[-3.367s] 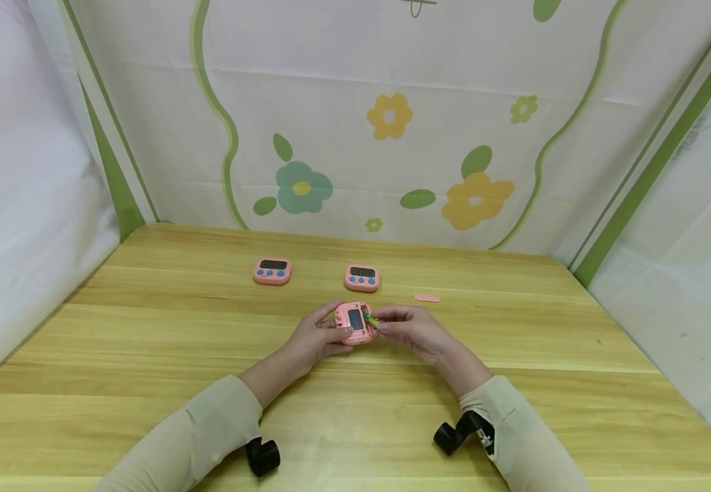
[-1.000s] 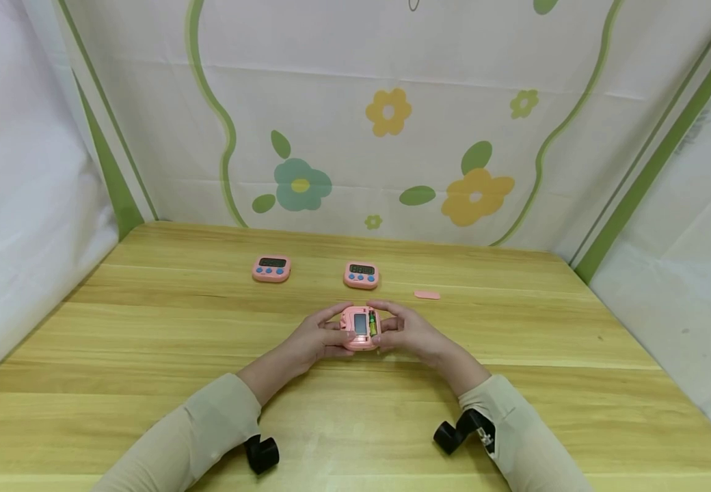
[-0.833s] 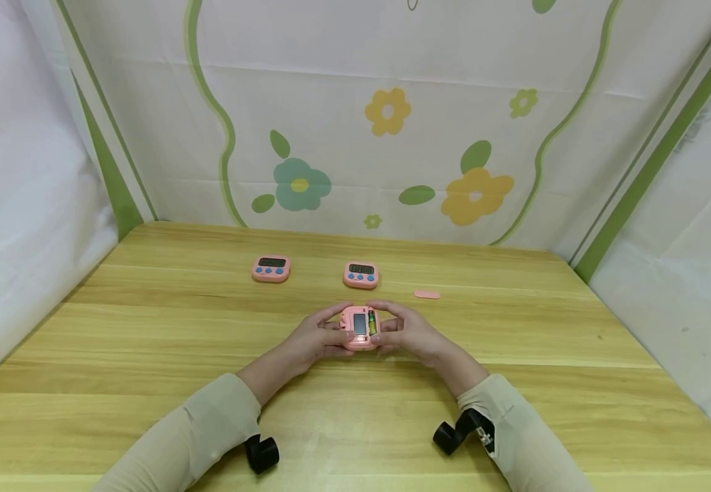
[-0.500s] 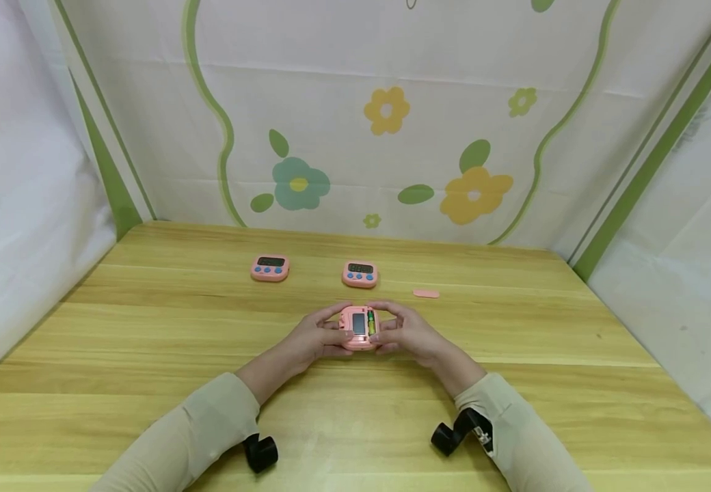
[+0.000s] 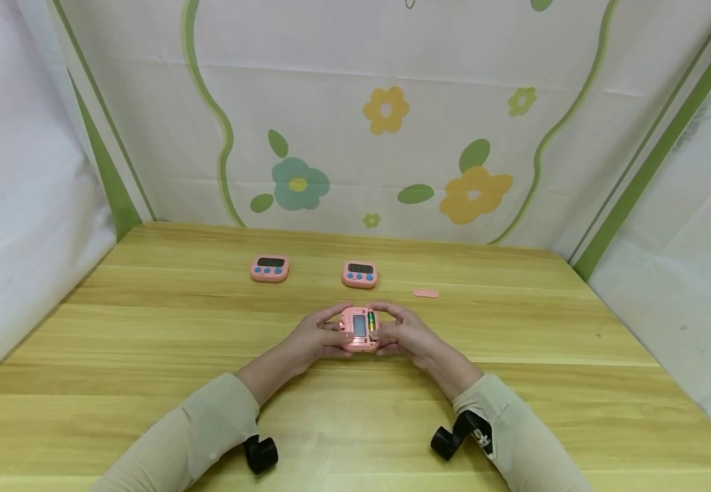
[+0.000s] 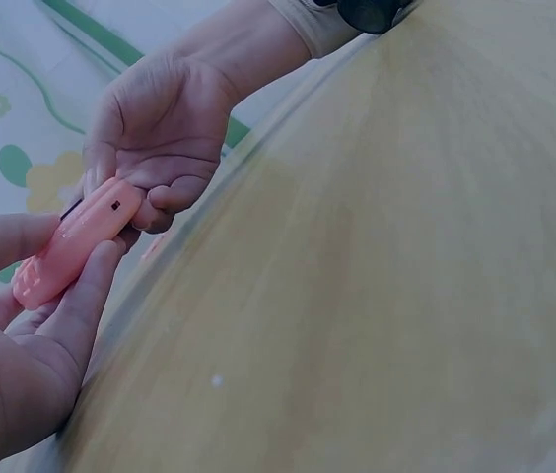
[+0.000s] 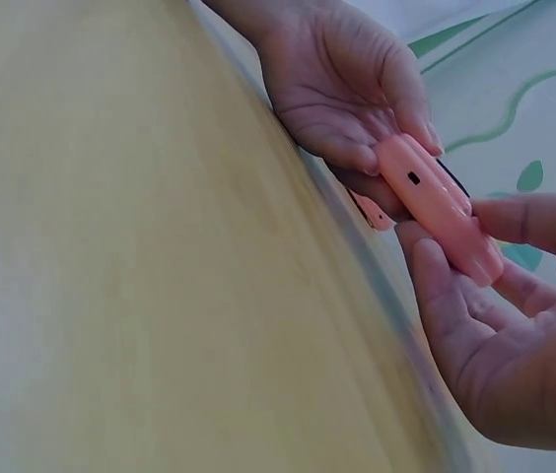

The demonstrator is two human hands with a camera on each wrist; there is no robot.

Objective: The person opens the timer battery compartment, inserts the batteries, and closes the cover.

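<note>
Between both hands is a pink digital timer, its back facing up and a grey rectangular panel in the middle. Along its right side the battery slot is uncovered, and a green and yellow battery lies lengthwise in it. My left hand grips the timer's left side, thumb on the back and fingers around the edge. My right hand holds the opposite side, its thumb at the battery's near end. Both wrist views show the timer's pink edge with a small dark slot, pinched from both ends.
Two more pink timers lie face up behind the hands, one at the left and one at the centre, each with blue buttons. A thin pink battery cover rests right of them on the wooden table. A flowered cloth hangs behind.
Earlier my right hand pinched the battery slantwise at the slot; now the battery lies inside and that hand grips the timer. Lately its thumb has shifted slightly onto the battery's near end.
</note>
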